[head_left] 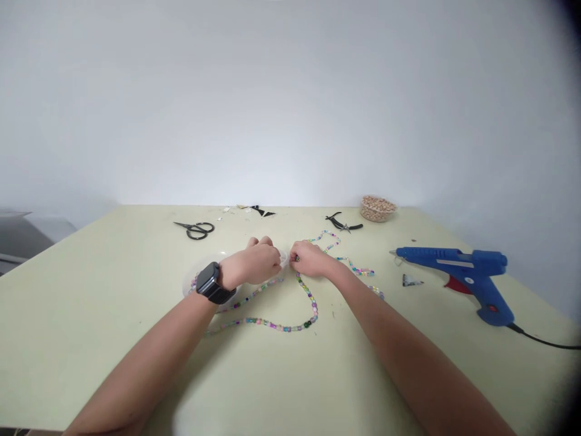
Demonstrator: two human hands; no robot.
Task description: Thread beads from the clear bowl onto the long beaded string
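Note:
My left hand (256, 261), with a black watch (213, 283) on its wrist, is curled shut over a clear plastic dish (195, 280). What its fingers hold is hidden. My right hand (311, 257) is pinched shut on the end of a long strand of coloured beads (290, 327). The strand loops across the pale green table (91, 315) in front of both hands and runs on behind my right wrist. The two hands are almost touching.
Black scissors (196, 229) lie at the back left. Small pliers (342, 224) and a bowl of tan beads (377, 208) sit at the back right. A blue glue gun (463, 272) with its cord lies at the right. Dark scraps (261, 211) lie by the wall.

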